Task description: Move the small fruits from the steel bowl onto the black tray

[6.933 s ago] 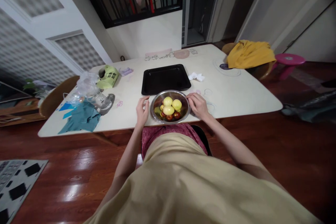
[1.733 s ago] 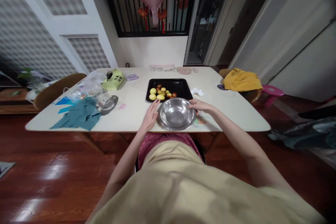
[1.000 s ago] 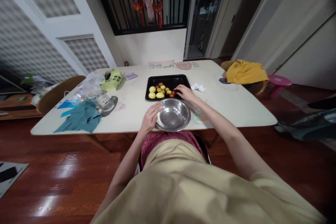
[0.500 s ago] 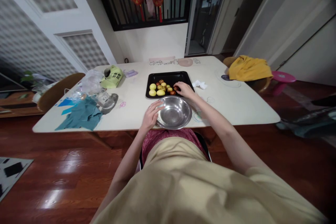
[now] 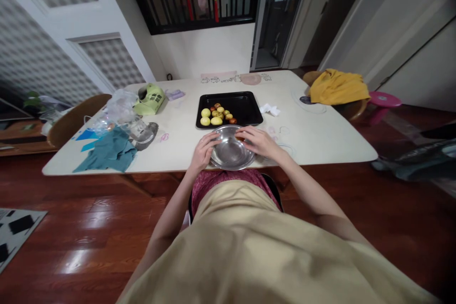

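A shiny metal bowl point(image 5: 232, 151) stands at the table's front edge. My left hand point(image 5: 204, 151) holds its left rim, fingers reaching over the edge. Over the right side of the bowl, my right hand point(image 5: 259, 142) has its fingers closed round a small reddish-brown fruit that looks like a jujube point(image 5: 240, 138), partly hidden by the fingers. Just behind the bowl lies a black baking tray point(image 5: 245, 107). In its left half sit several small fruits point(image 5: 221, 116), brown and yellow-green, beside larger pale yellow fruits point(image 5: 205, 117).
Crumpled white tissue point(image 5: 270, 109) lies right of the tray. On the left are a green cap point(image 5: 151, 99), clear plastic bags point(image 5: 123, 107), and a teal cloth point(image 5: 110, 152). Yellow clothing point(image 5: 338, 87) hangs over a chair at the right.
My right hand has moved from the tray's right side toward me, carrying the brown fruit over the bowl. My left hand stays on the rim. The view has shifted slightly.
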A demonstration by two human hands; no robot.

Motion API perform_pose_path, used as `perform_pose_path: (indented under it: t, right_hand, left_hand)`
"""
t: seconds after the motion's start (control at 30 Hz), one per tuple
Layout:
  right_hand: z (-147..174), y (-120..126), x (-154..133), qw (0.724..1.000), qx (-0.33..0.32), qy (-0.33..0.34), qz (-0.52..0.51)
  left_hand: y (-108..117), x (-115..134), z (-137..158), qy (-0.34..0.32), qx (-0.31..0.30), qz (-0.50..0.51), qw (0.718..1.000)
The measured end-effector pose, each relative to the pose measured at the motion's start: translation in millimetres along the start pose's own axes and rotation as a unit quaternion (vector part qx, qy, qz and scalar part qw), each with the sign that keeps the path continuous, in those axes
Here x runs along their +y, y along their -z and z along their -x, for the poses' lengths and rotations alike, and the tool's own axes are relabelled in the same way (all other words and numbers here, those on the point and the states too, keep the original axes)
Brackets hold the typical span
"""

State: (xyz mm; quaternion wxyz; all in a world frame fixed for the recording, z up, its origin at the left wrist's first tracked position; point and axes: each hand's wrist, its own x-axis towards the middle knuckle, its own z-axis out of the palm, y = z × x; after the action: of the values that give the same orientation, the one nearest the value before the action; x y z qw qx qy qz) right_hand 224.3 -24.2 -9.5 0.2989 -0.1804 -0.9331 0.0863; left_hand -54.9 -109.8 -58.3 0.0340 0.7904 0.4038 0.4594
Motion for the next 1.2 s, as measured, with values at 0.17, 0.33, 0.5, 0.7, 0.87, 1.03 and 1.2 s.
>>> perform_pose_path:
  t: [0.17, 0.33, 0.5, 0.7, 0.87, 1.03, 1.2]
  right_hand:
    - [-4.4, -6.3, -3.5, 0.992, -0.115, 0.02, -0.056]
    - [-18.9, -14.8, -14.5, 0.98, -0.196, -0.008, -0.037]
    - [-28.7, -17.1, -27.6, 0.971, -0.227, -0.059, 0.051]
    - [-32.3, -20.8, -31.8, 0.973, -0.211, -0.09, 0.024]
    - [-28.9, -27.6, -23.6, 0.979, -0.184, -0.088, -0.022]
    - [-27.9, -29.6, -19.9, 0.977, -0.193, -0.093, -0.009]
    - [-27.1, -29.9, -20.2, 0.978, -0.171, -0.115, 0.015]
  left_hand:
    - [-0.6, -1.4, 0.7, -0.009, 0.007, 0.008, 1.0]
    - [-0.7, -2.1, 0.1, -0.021, 0.011, 0.007, 1.0]
    - [-0.4, -2.5, 0.3, -0.019, 0.005, 0.002, 1.0]
    - [0.0, -2.7, 0.8, -0.019, 0.006, 0.0, 1.0]
    - [0.3, -2.2, 0.6, -0.013, 0.002, -0.006, 1.0]
    - [0.6, -2.2, 0.5, -0.021, 0.005, -0.004, 1.0]
    - [0.9, -2.2, 0.3, -0.015, 0.005, -0.006, 1.0]
